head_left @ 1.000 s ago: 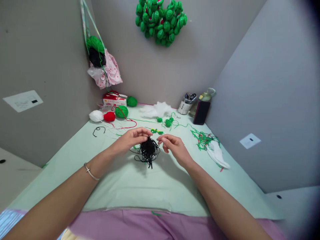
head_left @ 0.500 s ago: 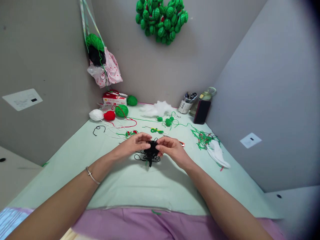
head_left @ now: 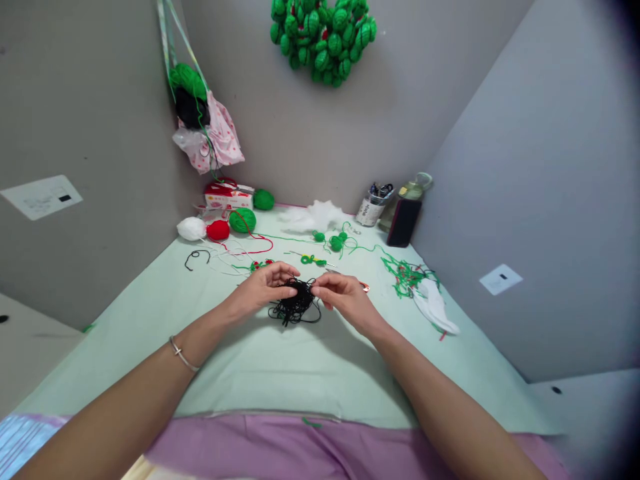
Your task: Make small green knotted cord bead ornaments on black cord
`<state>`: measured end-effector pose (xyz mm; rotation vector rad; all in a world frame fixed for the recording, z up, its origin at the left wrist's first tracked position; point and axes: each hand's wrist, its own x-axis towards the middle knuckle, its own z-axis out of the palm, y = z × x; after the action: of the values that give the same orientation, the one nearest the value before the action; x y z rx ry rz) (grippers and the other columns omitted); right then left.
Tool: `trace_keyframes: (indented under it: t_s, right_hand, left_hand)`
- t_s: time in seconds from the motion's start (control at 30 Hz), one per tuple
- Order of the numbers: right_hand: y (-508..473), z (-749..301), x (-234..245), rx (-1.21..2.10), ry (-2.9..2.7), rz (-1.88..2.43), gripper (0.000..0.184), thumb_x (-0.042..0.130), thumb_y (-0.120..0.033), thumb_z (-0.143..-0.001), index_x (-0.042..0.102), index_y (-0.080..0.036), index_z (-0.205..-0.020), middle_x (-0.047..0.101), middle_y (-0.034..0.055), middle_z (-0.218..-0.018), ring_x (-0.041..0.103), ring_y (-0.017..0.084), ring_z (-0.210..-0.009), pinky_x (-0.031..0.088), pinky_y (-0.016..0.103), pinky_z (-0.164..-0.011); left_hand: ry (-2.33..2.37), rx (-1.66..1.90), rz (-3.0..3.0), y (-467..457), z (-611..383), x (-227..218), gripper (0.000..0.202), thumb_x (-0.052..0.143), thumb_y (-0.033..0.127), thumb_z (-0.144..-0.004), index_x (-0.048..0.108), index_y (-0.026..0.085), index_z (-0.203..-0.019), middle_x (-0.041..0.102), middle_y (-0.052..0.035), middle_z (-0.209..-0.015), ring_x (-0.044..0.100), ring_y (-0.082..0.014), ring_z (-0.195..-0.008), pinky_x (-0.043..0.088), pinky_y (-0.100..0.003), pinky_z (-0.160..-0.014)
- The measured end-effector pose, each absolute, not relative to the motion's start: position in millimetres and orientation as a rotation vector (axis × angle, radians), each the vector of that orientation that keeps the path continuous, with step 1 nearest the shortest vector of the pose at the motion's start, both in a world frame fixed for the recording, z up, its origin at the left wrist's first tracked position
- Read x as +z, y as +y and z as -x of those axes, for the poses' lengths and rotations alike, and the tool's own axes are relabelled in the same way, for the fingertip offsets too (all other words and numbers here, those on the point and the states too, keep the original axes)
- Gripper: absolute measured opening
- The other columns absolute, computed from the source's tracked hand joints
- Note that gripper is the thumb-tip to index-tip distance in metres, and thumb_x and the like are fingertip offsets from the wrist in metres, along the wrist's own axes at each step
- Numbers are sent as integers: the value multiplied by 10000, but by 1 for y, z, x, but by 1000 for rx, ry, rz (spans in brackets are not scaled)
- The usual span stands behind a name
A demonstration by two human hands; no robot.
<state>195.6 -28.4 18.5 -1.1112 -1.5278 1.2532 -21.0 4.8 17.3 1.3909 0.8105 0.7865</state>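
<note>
A loose tangle of black yarn [head_left: 296, 305] hangs between my hands over the pale green table cover, loops trailing below it. My left hand [head_left: 266, 285] is closed on the left side of the tangle, thumb in front. With thumb and fingertips, my right hand [head_left: 340, 293] pinches the tangle's upper right edge. Just beyond my left fingers lie small green and red crocheted pieces [head_left: 260, 265], partly hidden. A crochet hook with a yellow handle [head_left: 309, 259] rests behind the yarn with green yarn on it.
White, red [head_left: 218, 231] and green yarn balls [head_left: 243, 221] sit at the back left beside a box [head_left: 229, 197] with scissors on it. White stuffing [head_left: 314, 217], a pen cup [head_left: 370, 209] and a phone [head_left: 404, 222] stand farther back. Green yarn scraps [head_left: 406, 276] lie right.
The black tangle has spread wider and shifted slightly left, its hanging strands moving with it. My left hand has moved a little left; my right hand stays nearly in place.
</note>
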Motion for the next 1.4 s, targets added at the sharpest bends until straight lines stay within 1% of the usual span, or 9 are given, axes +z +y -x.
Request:
trace_keyframes:
  t_s: [0.27, 0.47, 0.67, 0.77, 0.87, 0.93, 1.0, 1.2, 1.4]
  right_hand:
    - [-27, -202, 25, 1179, -1352, 1087, 231, 733, -405, -777, 697, -177, -779, 616, 11, -739, 425, 78, -536, 361, 244, -526]
    - [-23, -211, 30, 1338, -1148, 909, 176, 715, -352, -778, 655, -187, -780, 679, 72, -985, 594, 149, -796, 475, 249, -622]
    - [-22, -215, 34, 1406, -1005, 858, 164, 664, -302, -745, 545, -195, -710, 673, 69, -987, 624, 186, -914, 512, 273, -703]
    - [-20, -218, 36, 1401, -987, 886, 187, 608, -339, -734, 475, -211, -708, 620, 51, -842, 580, 155, -702, 455, 262, -575]
    - [-18, -227, 41, 1339, -1041, 949, 195, 555, -371, -746, 431, -222, -727, 530, 2, -743, 274, 74, -435, 285, 254, -443]
    - [-15, -237, 45, 1281, -1076, 949, 200, 547, -375, -759, 418, -224, -732, 489, -20, -730, 128, 65, -430, 201, 257, -430]
    - [-13, -248, 51, 1212, -1081, 926, 206, 558, -372, -763, 415, -226, -731, 455, -30, -718, 75, 73, -449, 151, 260, -432]
    - [-10, -258, 56, 1171, -1046, 890, 199, 594, -352, -752, 441, -225, -744, 451, -37, -720, 61, 71, -453, 115, 264, -426]
    - [-11, -244, 46, 1251, -1118, 936, 212, 606, -385, -763, 470, -223, -762, 511, -16, -753, 242, 68, -455, 225, 244, -442]
  left_hand:
    - [860, 788, -1447, 6, 24, 18, 383, 729, 272, -719, 607, 195, -1074, 615, -56, -1020, 585, -210, -983, 465, -332, -850]
    - [856, 784, -1456, 5, 25, 20, 365, 726, 269, -700, 629, 204, -1047, 610, -43, -972, 590, -213, -968, 462, -335, -837]
    - [878, 801, -1448, 2, 26, 22, 355, 749, 307, -705, 654, 221, -1035, 621, -51, -1031, 587, -215, -974, 473, -354, -854]
    - [898, 781, -1441, 2, 27, 21, 359, 753, 332, -707, 652, 221, -1032, 626, -46, -1009, 592, -210, -936, 480, -352, -834]
    - [893, 769, -1457, 4, 29, 19, 338, 731, 365, -739, 649, 221, -1033, 633, -48, -993, 595, -209, -910, 477, -340, -804]
    - [890, 777, -1474, 6, 31, 17, 316, 716, 382, -760, 653, 227, -1028, 639, -42, -980, 594, -204, -901, 469, -327, -793]
    - [897, 790, -1481, 7, 33, 16, 298, 712, 389, -765, 659, 234, -1014, 644, -34, -971, 593, -198, -890, 464, -319, -786]
    - [900, 772, -1446, 5, 32, 20, 345, 740, 366, -736, 651, 235, -1042, 641, -39, -975, 596, -201, -886, 480, -330, -782]
    - [878, 756, -1444, 3, 31, 21, 322, 735, 370, -747, 653, 238, -1030, 633, -33, -952, 597, -198, -872, 485, -343, -784]
